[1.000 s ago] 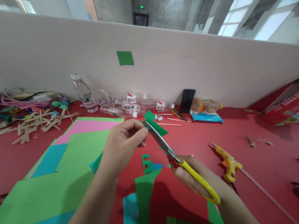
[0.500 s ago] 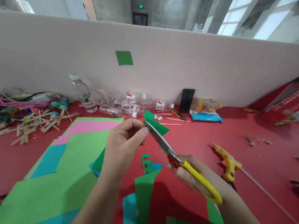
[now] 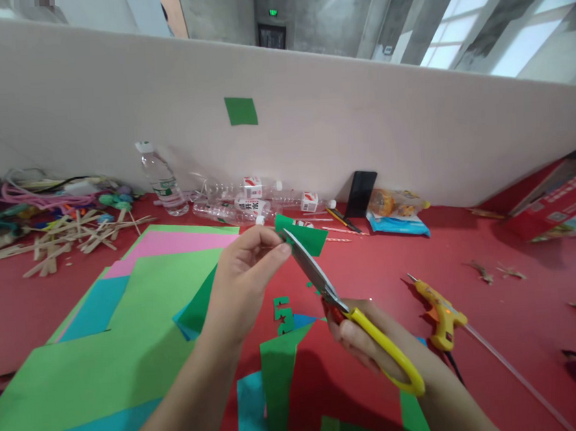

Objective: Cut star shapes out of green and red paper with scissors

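Note:
Between its thumb and fingers my left hand [image 3: 252,270] pinches a piece of dark green paper [image 3: 309,237], which sticks out to the right behind the scissor blades. My right hand [image 3: 361,338] grips scissors [image 3: 316,275] with yellow and red handles; their tips lie at the paper beside my left thumb. The blades look nearly closed. Below my hands, small green scraps with star-shaped cutouts [image 3: 283,314] rest on the red table. Closer to me is a pile of coloured sheets, with a red sheet [image 3: 344,381] on top.
Green sheets [image 3: 97,377] spread across the left. Wooden sticks [image 3: 82,236] are heaped at far left. Plastic bottles [image 3: 253,208], a black phone [image 3: 361,193] and a snack packet [image 3: 398,212] line the white partition [image 3: 311,123]. A yellow glue gun [image 3: 440,313] lies to the right.
My left hand has shifted slightly right with the green paper, which has turned a little. The scissors stay almost in place, tips still against the paper.

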Demonstrator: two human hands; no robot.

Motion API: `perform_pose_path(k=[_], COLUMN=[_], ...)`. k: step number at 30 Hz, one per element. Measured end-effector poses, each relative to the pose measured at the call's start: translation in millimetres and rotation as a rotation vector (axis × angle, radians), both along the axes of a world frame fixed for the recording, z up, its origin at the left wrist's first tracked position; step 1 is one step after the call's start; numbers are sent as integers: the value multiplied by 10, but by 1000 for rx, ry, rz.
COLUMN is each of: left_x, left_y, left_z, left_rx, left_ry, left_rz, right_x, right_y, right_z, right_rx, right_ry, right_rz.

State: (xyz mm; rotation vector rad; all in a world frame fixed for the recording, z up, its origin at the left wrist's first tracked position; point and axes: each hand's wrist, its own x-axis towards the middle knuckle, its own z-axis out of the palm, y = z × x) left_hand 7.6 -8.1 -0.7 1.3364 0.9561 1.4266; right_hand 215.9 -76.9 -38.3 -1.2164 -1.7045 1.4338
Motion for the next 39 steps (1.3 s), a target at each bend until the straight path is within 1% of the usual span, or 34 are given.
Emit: perform_pose_path(k=[8,17,22,26,39], left_x=[-13,-10,-28,-25,-36], left_y=[4,-3,1,4,-6], left_z=[17,15,34,28,27], left_rx=[-37,-79,-81,-71,-50], left_ry=[-13,-8,-11,-30,-59], left_rz=[-14,-9,-23,-16,-21], right_x=[-13,-34,-35,-43,-15], right_y=[8,-7,5,1,14], right_z=[29,-6,-3,-6,1], right_rx=[-6,28,37,51,28], right_ry=[3,-47,-48,-36,-23], right_rz=[-20,-35,-11,-25,-15])
